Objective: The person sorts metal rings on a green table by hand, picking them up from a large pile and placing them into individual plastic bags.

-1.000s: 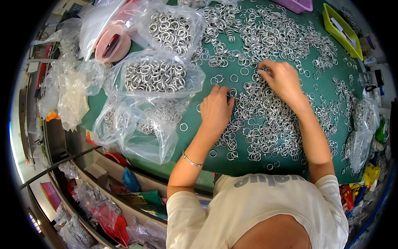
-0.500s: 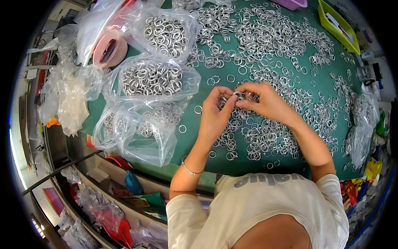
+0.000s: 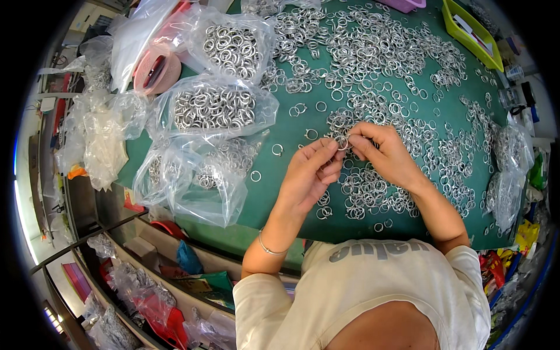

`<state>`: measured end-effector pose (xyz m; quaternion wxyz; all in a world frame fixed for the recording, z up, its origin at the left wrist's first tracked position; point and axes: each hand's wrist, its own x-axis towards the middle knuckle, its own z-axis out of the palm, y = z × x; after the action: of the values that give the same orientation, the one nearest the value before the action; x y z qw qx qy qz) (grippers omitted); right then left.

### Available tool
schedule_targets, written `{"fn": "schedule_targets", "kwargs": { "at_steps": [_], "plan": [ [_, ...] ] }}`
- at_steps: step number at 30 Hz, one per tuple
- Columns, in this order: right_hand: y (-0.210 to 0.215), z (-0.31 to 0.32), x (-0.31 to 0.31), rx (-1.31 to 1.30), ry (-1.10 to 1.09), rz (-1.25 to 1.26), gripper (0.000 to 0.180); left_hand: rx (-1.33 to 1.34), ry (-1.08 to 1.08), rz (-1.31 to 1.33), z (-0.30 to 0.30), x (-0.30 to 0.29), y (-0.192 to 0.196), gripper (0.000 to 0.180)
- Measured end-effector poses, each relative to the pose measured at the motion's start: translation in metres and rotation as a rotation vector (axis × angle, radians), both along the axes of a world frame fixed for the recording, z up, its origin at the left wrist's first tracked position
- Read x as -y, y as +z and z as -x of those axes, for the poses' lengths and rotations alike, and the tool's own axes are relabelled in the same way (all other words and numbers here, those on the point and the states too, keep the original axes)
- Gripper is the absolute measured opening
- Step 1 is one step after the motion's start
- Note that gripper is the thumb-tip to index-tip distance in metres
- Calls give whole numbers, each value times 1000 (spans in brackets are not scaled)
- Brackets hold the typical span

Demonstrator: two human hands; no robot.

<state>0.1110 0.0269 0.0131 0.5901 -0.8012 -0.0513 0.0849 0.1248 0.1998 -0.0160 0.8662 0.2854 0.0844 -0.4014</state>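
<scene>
Between my two hands is a small silver metal ring [image 3: 343,143], pinched from both sides. My left hand [image 3: 314,170] grips its left edge with thumb and forefinger, the other fingers curled. From the right, my right hand [image 3: 382,153] holds the ring between thumb and fingertips. Beneath and behind the hands spreads a heap of similar silver rings [image 3: 385,201] on the green tabletop [image 3: 274,204]. A few single rings, one of them a ring with a small knob [image 3: 277,150], lie left of my left hand.
Clear plastic bags filled with rings [image 3: 216,109] line the table's left side, near a pink basket [image 3: 157,70]. A yellow-green tray [image 3: 472,35] stands at the far right, a purple tray [image 3: 402,4] at the back. Another bag [image 3: 507,181] rests on the right edge.
Both hands have shifted slightly down and right. The left hand has turned, showing more of its palm, and the ring now shows between the fingertips. A single ring now lies left of the hands.
</scene>
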Motion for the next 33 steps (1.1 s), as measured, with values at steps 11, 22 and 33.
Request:
{"fn": "schedule_targets", "kwargs": {
  "at_steps": [11, 22, 33],
  "plan": [
    [7, 16, 4, 73, 20, 5, 12, 896, 263, -646, 26, 17, 15, 17],
    [17, 28, 9, 367, 22, 304, 7, 1327, 425, -904, 23, 24, 22, 8],
    [31, 39, 9, 408, -22, 294, 9, 862, 156, -745, 22, 23, 32, 12]
  ]
}}
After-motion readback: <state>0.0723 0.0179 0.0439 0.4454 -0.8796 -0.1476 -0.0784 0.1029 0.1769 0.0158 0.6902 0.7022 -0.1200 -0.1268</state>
